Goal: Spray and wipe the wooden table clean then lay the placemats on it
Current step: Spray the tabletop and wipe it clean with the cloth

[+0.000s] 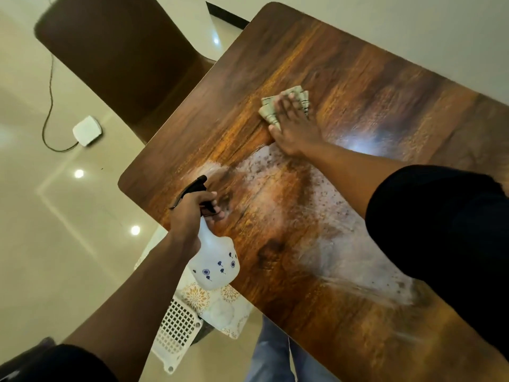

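The wooden table [344, 67] fills the right of the view, with a wet whitish sprayed patch [325, 216] across its middle. My right hand [293, 125] lies flat with straight fingers on a folded beige cloth [272, 111], pressing it onto the table beyond the wet patch. My left hand [190, 213] grips the black trigger head of a white spray bottle [214, 268] with blue flower prints, held over the table's near left edge. Patterned placemats [217, 304] lie below the table edge on a lower surface, partly hidden by the bottle.
A brown chair [124, 51] stands at the table's far left side. A white perforated basket [176, 329] sits beside the placemats. On the glossy floor lies a white box [87, 130] with a dark cable. My jeans [275, 357] show below the table.
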